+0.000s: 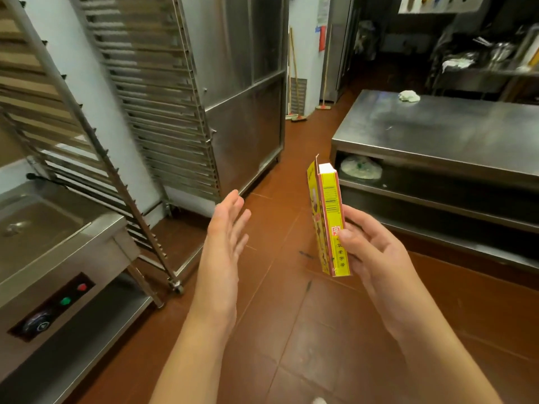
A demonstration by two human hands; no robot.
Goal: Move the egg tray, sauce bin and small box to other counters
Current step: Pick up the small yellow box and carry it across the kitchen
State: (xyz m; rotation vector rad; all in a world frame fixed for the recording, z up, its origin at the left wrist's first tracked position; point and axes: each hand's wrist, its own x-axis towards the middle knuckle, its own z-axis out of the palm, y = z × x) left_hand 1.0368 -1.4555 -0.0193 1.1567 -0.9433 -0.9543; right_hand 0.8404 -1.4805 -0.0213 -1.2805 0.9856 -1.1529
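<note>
Small box: a yellow carton (pixel 328 220) with red edging and a barcode on its narrow side, held in the air over the brown tiled floor, between the two hands
Long axis: nearly upright, top leaning a little away from the person; the top flap stands open and a white inner pack shows at the mouth
Right hand (pixel 376 249): grips the lower half of the carton, thumb pressed on the narrow yellow face, the other fingers curled round the far side
Left hand (pixel 226 228): holds nothing, palm turned toward the carton, fingers straight and close together, well apart from it
Nearer hand: the right one, which already has the carton; the left is only standing by
Where it might go: the steel counter (pixel 437 132) lies ahead and to the right of the carton, on the right hand's side; its top is bare but for a white crumpled cloth (pixel 409 96) at the far edge
Judgement: carrying forward and right should bring the carton over the counter, and the open flap could spill the pack if it tips
Egg tray, sauce bin: neither is in sight here
</note>
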